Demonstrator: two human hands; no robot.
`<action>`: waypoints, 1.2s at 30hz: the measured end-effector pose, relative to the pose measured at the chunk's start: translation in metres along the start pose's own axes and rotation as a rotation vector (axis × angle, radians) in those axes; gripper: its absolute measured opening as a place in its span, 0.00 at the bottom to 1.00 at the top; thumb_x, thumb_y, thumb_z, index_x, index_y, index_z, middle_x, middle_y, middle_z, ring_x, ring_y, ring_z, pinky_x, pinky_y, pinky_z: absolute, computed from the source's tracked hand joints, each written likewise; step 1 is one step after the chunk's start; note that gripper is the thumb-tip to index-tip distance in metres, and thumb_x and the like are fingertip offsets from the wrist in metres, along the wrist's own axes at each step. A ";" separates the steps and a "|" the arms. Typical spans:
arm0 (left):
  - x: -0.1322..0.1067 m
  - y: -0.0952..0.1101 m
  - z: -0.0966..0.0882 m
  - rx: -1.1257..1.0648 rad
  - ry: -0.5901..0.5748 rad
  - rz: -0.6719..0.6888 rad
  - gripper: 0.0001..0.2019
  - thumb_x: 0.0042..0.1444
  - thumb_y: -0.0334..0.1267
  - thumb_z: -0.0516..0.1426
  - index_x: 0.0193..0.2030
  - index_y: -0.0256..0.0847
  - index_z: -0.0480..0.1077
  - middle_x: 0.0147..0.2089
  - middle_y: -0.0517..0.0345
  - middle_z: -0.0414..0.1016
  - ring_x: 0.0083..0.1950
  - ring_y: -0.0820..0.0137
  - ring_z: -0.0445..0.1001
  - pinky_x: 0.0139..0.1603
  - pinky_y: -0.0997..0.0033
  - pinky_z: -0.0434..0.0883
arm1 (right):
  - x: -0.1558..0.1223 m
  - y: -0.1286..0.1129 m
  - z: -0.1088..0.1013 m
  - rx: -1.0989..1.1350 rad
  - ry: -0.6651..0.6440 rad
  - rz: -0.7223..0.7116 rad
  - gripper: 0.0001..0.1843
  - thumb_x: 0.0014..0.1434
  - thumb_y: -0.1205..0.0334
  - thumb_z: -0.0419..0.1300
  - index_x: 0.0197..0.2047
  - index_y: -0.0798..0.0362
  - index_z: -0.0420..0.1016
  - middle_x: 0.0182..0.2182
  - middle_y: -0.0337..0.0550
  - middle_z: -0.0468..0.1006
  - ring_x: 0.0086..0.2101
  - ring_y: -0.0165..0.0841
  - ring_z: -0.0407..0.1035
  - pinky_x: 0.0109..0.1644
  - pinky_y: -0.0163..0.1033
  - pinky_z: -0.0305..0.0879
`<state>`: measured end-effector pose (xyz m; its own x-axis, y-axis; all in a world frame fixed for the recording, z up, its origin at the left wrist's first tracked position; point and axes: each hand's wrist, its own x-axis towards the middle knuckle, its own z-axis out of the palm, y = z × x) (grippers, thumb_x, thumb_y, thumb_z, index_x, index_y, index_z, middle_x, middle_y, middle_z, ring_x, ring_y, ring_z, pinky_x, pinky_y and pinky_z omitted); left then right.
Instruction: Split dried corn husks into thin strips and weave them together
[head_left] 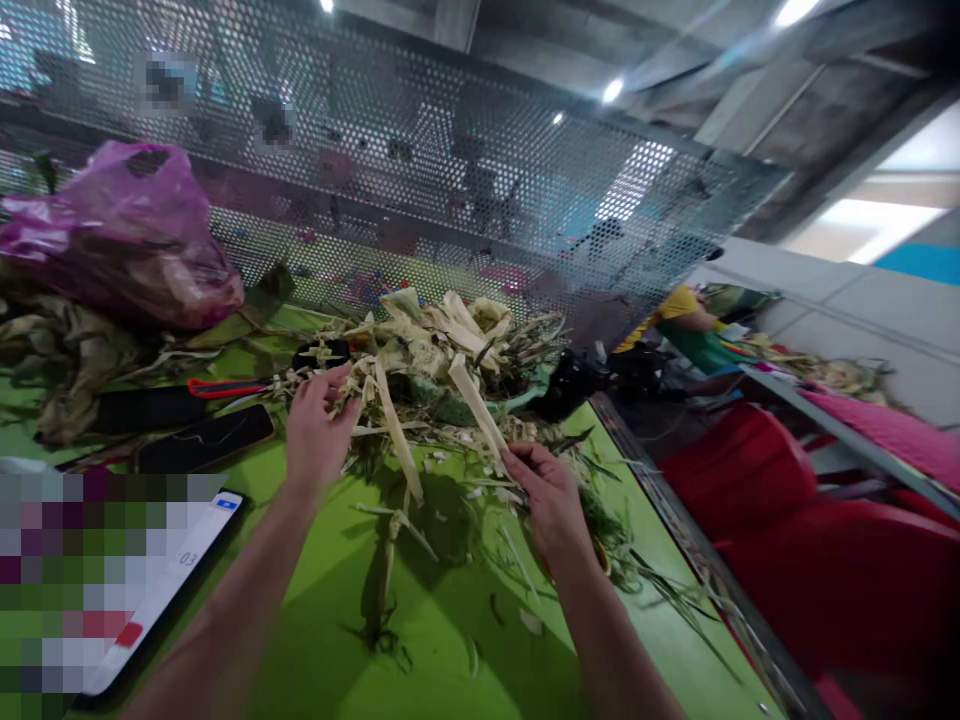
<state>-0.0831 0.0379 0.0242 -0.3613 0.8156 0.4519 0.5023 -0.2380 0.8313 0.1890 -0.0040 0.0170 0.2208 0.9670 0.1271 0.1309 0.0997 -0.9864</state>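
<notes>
My left hand (322, 425) has its fingers curled at a bunch of dried plant stalks (366, 385), gripping it near the middle of the green table. A pale strip (397, 440) hangs from that bunch. Between the fingertips and thumb of my right hand (546, 495) is a flat, pale strip of dried husk (477, 408), tilted up and to the left. Behind both hands rises a heap of dried husks (457, 330), partly in a pale green container (532, 392). Below them lies a thin dried stem (390, 560).
A purple plastic bag (142, 240) and dried leaves are at left. Nearby lie a red-handled tool (225, 387), a dark flat case (206, 440) and a phone (172, 580). A perforated metal screen (420, 180) stands behind. Red chairs (840, 550) and a person's yellow sleeve (677, 302) are at right.
</notes>
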 end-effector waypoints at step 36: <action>-0.075 0.039 0.053 -0.709 -0.736 -0.472 0.17 0.48 0.47 0.60 0.40 0.37 0.67 0.35 0.57 0.72 0.37 0.71 0.69 0.39 0.72 0.66 | -0.030 -0.001 0.039 -0.193 -0.131 -0.079 0.09 0.51 0.57 0.63 0.27 0.54 0.71 0.22 0.36 0.69 0.25 0.29 0.60 0.29 0.34 0.57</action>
<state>0.0050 -0.0046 0.0056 0.2723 0.9602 -0.0625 -0.2066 0.1218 0.9708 0.1441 -0.0243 0.0100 0.0774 0.9813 0.1762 0.3276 0.1419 -0.9341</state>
